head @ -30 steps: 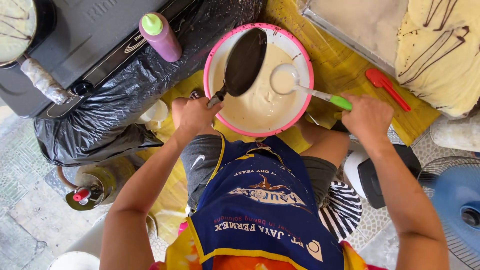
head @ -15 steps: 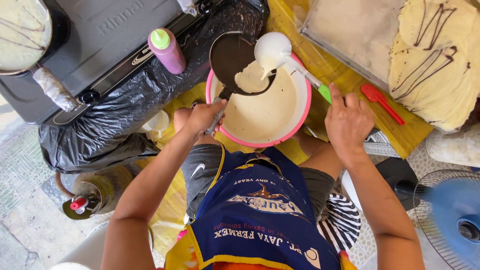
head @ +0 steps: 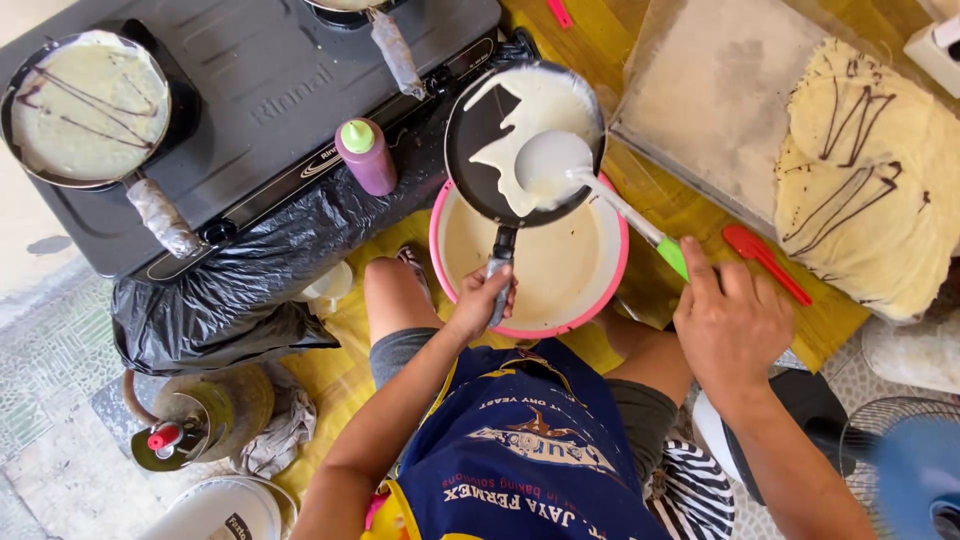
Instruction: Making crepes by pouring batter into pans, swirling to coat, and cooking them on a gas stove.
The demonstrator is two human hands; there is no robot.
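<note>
Plainly, two hands: one pan (head: 520, 140), one ladle (head: 560, 165), one bowl (head: 560, 290).

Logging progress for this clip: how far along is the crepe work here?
Done: finished crepes stacked at right; another sits in the pan on the stove. In hand: left hand holds a black pan over the pink bowl, right hand ladling batter in. Left: the bowl holds more batter.

small black pan (head: 500, 140), part-coated w/ pale batter, held over pink batter bowl (head: 600, 300); white ladle (head: 550, 165) tipped in it.
</note>
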